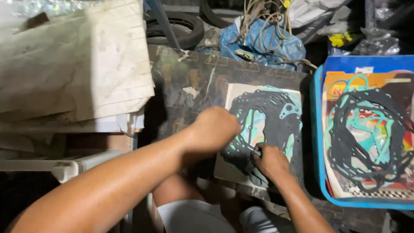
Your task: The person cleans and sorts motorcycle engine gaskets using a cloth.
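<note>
I see the left hand (pixel 214 129) curled into a loose fist, knuckles up, resting on the left edge of the gasket sheet (pixel 264 129) — can't tell if it grips anything underneath. Right hand (pixel 271 161) is closed narrow, fingers pinched on a small dark tool w/ a metal tip, pressed to the sheet's lower middle. The sheet lies flat on a scuffed dark board (pixel 189 82) just ahead of my knees: pale card backing, thin black and teal gasket outlines, round holes. To the right, a blue tray (pixel 318 142) holds more gaskets — same flat, papery look.
</note>
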